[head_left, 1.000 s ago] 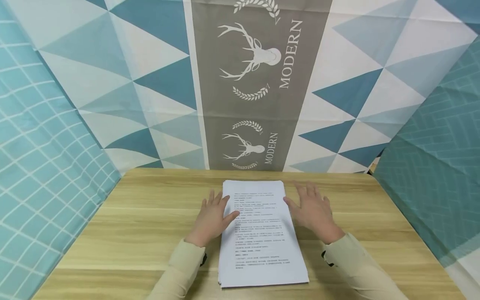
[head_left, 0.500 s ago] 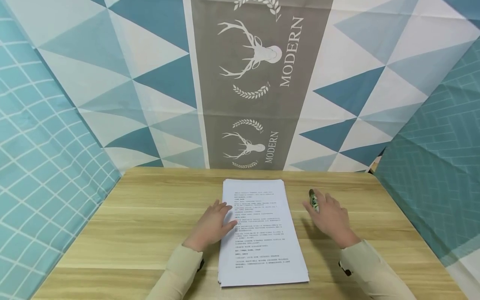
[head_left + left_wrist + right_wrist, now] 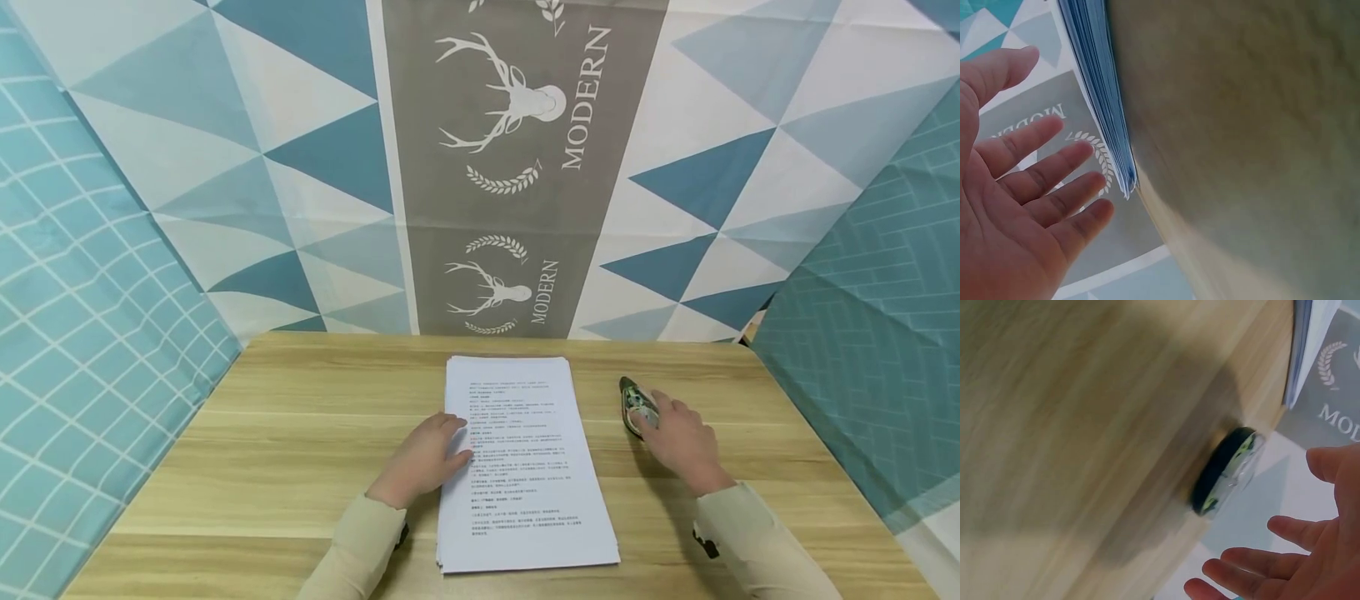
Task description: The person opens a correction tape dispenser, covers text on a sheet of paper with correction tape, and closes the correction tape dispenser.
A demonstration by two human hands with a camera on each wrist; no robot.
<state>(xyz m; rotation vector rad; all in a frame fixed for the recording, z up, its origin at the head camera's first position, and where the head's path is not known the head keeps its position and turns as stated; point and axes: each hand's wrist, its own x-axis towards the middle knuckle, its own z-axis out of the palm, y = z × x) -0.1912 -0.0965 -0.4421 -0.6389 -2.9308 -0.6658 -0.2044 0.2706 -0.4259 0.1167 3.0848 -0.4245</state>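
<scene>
We steady the paper stack [image 3: 525, 467] with our flat left hand [image 3: 423, 458]; our right hand [image 3: 678, 437], fingers spread, descends squarely over the small green-patterned object [image 3: 633, 404] to avoid nudging it.

White printed paper stack [image 3: 525, 467], green-patterned stapler [image 3: 636, 406]

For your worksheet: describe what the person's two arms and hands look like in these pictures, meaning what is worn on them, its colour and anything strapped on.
Both arms wear long pale beige sleeves, the left sleeve and the right sleeve, each ending at the wrist. The left hand and the right hand are bare: no gloves, and no rings show. A small dark strap or device peeks from under the right cuff, with a similar dark bit at the left cuff.
</scene>
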